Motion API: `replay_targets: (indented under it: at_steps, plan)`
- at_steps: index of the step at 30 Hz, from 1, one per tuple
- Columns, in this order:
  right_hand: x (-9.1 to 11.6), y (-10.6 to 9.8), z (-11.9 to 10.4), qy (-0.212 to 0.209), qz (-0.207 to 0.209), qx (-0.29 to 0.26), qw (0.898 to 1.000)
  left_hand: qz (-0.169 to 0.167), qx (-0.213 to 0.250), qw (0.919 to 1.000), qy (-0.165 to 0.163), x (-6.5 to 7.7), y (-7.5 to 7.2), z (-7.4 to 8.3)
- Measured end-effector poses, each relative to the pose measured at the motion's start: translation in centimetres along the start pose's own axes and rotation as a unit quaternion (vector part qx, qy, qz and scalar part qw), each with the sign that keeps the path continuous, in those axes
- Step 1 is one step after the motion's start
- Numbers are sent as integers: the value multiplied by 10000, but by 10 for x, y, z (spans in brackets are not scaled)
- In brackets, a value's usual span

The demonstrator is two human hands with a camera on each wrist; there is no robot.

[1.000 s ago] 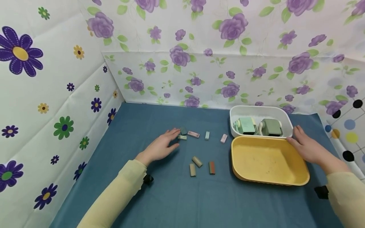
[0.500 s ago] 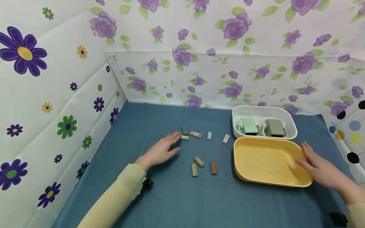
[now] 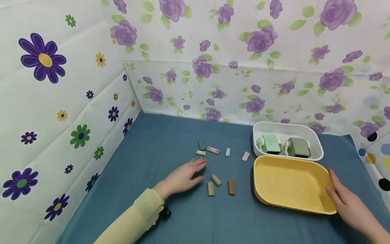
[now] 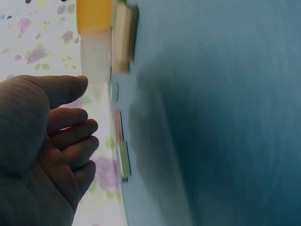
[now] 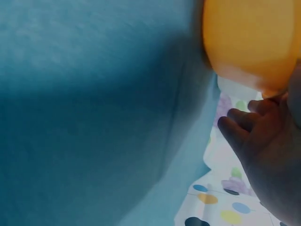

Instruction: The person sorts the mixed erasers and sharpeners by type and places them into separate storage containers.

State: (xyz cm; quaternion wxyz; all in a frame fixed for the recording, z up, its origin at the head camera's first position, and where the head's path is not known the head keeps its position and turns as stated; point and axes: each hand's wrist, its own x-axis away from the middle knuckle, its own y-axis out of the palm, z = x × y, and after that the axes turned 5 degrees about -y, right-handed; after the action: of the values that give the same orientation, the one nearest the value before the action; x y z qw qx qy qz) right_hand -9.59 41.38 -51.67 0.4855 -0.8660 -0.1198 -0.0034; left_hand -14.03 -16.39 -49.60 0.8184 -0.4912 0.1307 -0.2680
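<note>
In the head view, the right hand [image 3: 350, 203] grips the yellow tray [image 3: 294, 184] by its near end, thumb over the rim and fingers outside, probably to steady it; the white tray [image 3: 317, 149] lies just beyond. The left hand [image 3: 182, 178] holds nothing, tan blocks [image 3: 211, 188] just past its thumb. In the left wrist view, its fingers curl loosely, thumb apart, seemingly idle. In the right wrist view, several fingertips stand free below the tray; thumb contact cannot be made out.
</note>
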Motion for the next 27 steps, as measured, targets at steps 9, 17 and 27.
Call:
replay_targets:
  at_steps: [9, 17, 27]
  plan:
    - [10, 10, 0, 217, 423, 399, 9981, -166, 36, 9998, 103, 1, 16, 17]
    - [5, 15, -10, 82, 606, 548, 9966, -156, -11, 9998, -133, 4, 18, 21]
    - [6, 14, -8, -83, 756, 619, 9952, -177, -103, 9995, -221, -4, 25, 30]
